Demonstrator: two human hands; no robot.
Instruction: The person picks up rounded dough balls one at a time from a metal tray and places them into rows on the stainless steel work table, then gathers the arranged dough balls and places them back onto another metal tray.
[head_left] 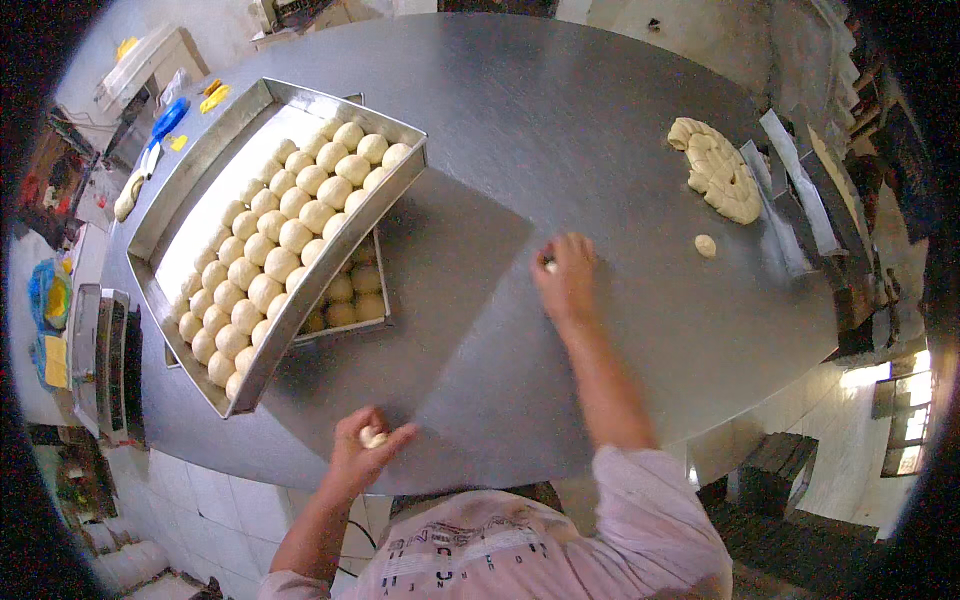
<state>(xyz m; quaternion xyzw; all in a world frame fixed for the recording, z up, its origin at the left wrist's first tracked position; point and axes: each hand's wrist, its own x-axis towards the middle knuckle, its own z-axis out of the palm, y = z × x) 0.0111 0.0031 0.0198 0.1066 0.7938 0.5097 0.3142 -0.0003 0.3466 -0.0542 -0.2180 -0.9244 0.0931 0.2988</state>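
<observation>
Curls left fingers [350, 426] round dough piece [373, 437], right fingers [572, 249] round second piece [550, 267], likely for rounding; has baking tray [215, 168] handy beyond left fingers.

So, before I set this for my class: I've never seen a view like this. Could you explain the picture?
There's no machine: these are a person's bare hands. A wide fisheye camera on their head looks down, so straight edges bend.

On the metal table, at left, a tray of dough balls sits over a second tray. At right lie a scored dough slab and a loose lump.

The left hand holds a small dough piece. A pale bit shows at the right hand; its grip is unclear.
</observation>
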